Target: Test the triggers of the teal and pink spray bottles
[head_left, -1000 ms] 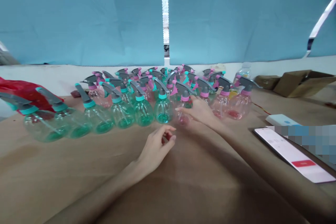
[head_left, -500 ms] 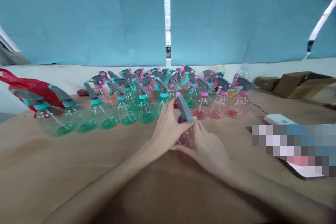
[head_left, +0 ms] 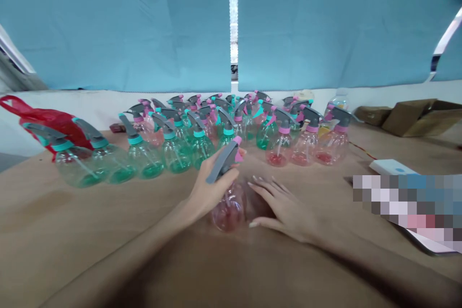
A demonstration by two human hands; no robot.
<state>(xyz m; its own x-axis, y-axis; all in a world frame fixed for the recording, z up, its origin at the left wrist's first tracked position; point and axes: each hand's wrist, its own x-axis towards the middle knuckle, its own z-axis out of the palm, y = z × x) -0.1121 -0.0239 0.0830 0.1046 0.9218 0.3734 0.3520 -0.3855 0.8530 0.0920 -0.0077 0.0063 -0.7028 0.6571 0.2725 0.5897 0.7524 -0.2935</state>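
I'm on the holding step: L hand (head_left: pixel 204 191) pinches pink spray btl (head_left: pixel 228 211) by neck, R hand (head_left: pixel 290 209) spread at its 3 o'clock, next move prob. needing steady L grip.

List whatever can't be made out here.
All in the head view:
Neck of the pink bottle: hidden by the left hand.
Phone: screen covered by pixel blocks.
Rear bottles: most bases hidden behind the front row.
Right forearm: cut off at the right edge.
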